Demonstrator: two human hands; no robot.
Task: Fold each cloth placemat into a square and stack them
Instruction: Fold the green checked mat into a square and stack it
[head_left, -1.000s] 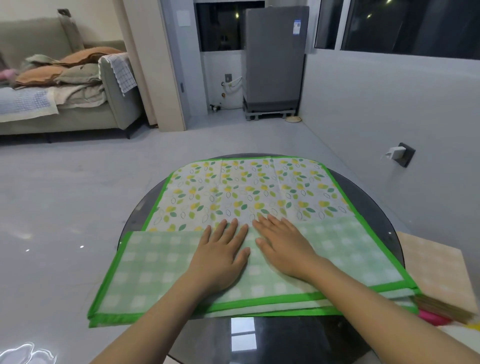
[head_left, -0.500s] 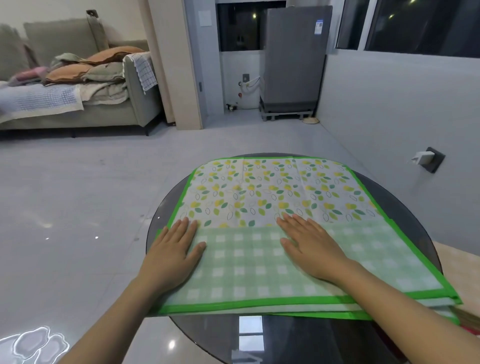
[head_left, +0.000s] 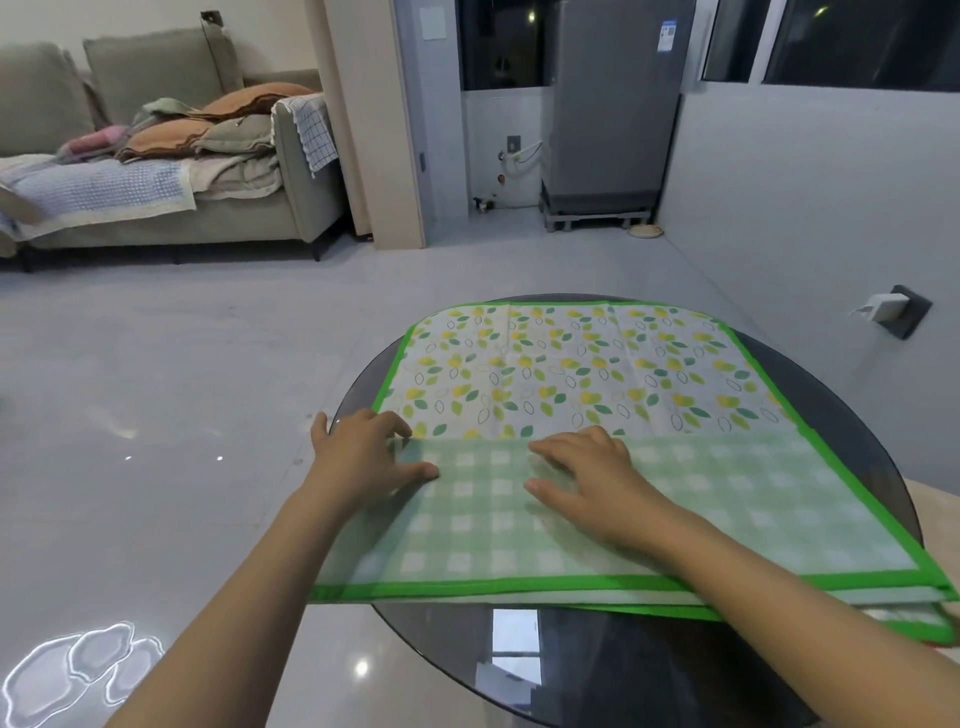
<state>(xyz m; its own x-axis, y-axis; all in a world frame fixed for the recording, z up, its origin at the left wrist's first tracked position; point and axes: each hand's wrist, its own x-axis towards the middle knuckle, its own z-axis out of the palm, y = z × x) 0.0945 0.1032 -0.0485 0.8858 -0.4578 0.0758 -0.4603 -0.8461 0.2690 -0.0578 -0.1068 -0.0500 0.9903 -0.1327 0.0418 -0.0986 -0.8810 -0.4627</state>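
Observation:
A green-bordered placemat (head_left: 571, 374) with a yellow and green leaf print lies spread on the round dark glass table (head_left: 597, 675). Its near part is folded up over it as a pale green checked flap (head_left: 753, 509). My left hand (head_left: 358, 457) is at the flap's far left corner, fingers curled over the corner and thumb on the checked side. My right hand (head_left: 587, 473) rests on the middle of the flap with bent fingers, their tips at the flap's far edge. More green-edged cloth layers (head_left: 893, 621) show under the near right edge.
A tan surface (head_left: 935, 514) shows at the right edge beside the table. The placemat's left end overhangs the table rim. Grey tiled floor lies to the left, with a sofa (head_left: 156, 218) far left, a grey appliance (head_left: 608, 104) at the back and a wall socket (head_left: 904, 312).
My hands slid apart along the flap from its middle. The left hand went to the left end and its fingers curled at the corner. The right hand's fingers bent. The view shifted left.

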